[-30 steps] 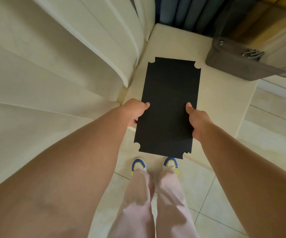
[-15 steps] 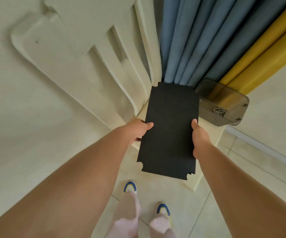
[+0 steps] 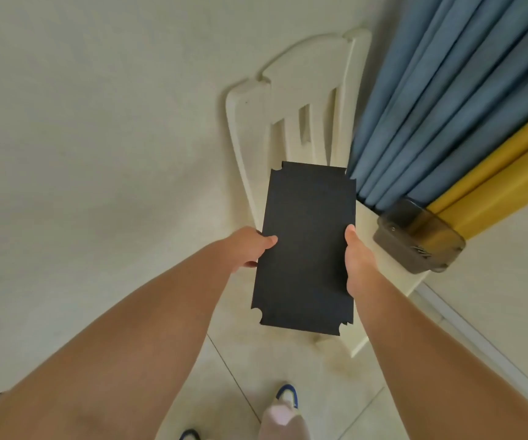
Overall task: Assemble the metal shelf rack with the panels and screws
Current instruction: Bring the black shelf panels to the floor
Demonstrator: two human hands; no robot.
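A black rectangular shelf panel (image 3: pixel 307 242) with notched corners is held flat in front of me, above the seat of a cream chair. My left hand (image 3: pixel 250 247) grips its left long edge, thumb on top. Along the right long edge my right hand (image 3: pixel 356 258) grips it the same way. A translucent grey box (image 3: pixel 415 241) holding small metal screws sits on the seat's right side, beside the panel.
The cream chair (image 3: pixel 291 100) stands against a pale wall, its slatted back rising behind the panel. Blue and yellow curtains (image 3: pixel 453 106) hang at the right. Tiled floor (image 3: pixel 320 385) and my shoes lie below.
The panel has been lifted off the chair seat with both hands keeping their grip. The view has tilted up, bringing the chair back and curtains into sight.
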